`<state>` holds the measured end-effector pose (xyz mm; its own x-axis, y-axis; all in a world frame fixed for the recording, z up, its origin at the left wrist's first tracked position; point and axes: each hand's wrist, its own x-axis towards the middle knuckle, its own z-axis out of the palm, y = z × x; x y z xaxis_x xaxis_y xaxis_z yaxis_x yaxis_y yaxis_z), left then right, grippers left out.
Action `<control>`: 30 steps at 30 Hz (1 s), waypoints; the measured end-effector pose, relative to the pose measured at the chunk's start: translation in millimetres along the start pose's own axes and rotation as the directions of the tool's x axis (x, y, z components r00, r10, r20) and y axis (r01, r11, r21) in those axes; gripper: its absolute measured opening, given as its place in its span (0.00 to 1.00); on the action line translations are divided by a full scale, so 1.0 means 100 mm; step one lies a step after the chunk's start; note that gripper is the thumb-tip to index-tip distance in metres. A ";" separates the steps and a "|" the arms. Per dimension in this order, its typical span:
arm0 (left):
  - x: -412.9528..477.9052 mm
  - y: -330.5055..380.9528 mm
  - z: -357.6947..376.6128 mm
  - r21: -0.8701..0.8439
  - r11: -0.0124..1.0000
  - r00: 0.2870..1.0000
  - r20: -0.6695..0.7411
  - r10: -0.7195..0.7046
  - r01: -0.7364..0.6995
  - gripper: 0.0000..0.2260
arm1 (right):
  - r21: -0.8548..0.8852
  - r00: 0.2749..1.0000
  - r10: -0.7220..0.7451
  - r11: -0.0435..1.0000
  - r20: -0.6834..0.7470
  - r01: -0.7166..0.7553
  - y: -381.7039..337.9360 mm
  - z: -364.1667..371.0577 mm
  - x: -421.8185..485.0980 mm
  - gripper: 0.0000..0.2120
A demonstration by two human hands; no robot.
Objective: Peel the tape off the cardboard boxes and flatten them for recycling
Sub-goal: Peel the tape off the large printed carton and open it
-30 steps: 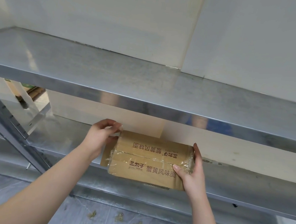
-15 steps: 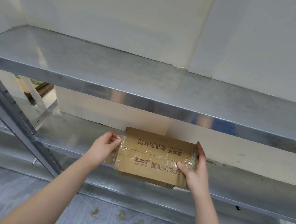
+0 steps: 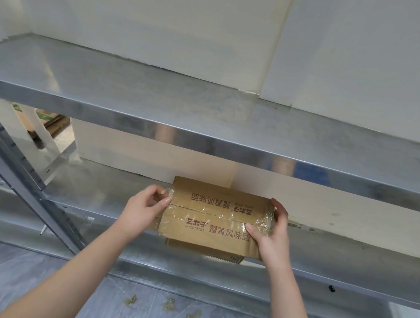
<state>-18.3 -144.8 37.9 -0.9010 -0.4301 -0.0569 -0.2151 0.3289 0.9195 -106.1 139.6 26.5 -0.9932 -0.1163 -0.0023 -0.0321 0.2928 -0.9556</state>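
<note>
Hands both on the cardboard box (image 3: pixel 211 213): left hand (image 3: pixel 144 210) pinches crinkled clear tape (image 3: pixel 166 196) at its left end, right hand (image 3: pixel 271 236) grips the right end, thumb on the top face. Box is brown, closed, red print, tape over centre seam and both ends. It sits between the hands at the lower shelf (image 3: pixel 105 192) front edge. Bare shelf either side, slanted post (image 3: pixel 19 166) left, upper shelf (image 3: pixel 211 104) overhead, wall (image 3: pixel 143 12) behind.

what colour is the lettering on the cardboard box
Dark reddish brown lettering on the tan cardboard box, partly under clear tape; seen in the head view.
</note>
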 end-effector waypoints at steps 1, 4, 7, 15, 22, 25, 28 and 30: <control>0.01 0.02 0.01 0.026 0.999 1.000 -0.012 0.024 -0.024 0.04 | 0.002 1.000 0.001 1.000 0.012 -0.001 0.00 -0.01 0.00 0.38; 0.03 0.05 0.01 0.105 0.992 0.996 -0.039 0.075 -0.071 0.06 | 0.014 0.989 0.016 1.000 0.144 -0.018 -0.01 -0.11 -0.02 0.42; 0.09 0.03 -0.01 0.128 0.988 0.994 -0.056 0.090 -0.083 0.06 | -0.054 0.935 0.040 0.998 0.353 -0.022 0.03 -0.22 -0.07 0.57; 0.12 -0.03 -0.02 -0.258 0.964 0.997 0.039 -0.061 0.069 0.04 | -0.097 0.953 0.050 0.995 0.297 -0.022 0.13 -0.19 -0.04 0.60; -0.14 -0.19 -0.18 -0.480 0.853 0.963 0.255 -0.087 0.204 0.17 | -0.081 0.973 0.126 0.990 0.191 -0.113 0.14 -0.14 0.00 0.47; -0.08 -0.26 -0.19 -0.269 0.942 0.966 0.213 -0.146 0.202 0.14 | -0.088 0.969 0.079 0.994 0.234 -0.060 0.06 -0.11 0.05 0.42; 0.06 -0.22 -0.15 -0.025 0.986 0.985 0.060 -0.163 0.164 0.14 | -0.111 0.964 0.070 0.993 0.258 -0.042 0.03 -0.11 0.06 0.39; 0.12 -0.18 -0.09 0.041 0.974 0.974 0.014 -0.225 0.224 0.17 | -0.131 0.949 0.076 0.991 0.307 -0.037 0.03 -0.13 0.03 0.40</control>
<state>-22.1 -163.3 24.6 -0.8350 -0.4808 -0.2675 -0.4266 0.2586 0.8667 -111.0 152.6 27.9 -0.9102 -0.3798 -0.1652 -0.0097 0.4184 -0.9082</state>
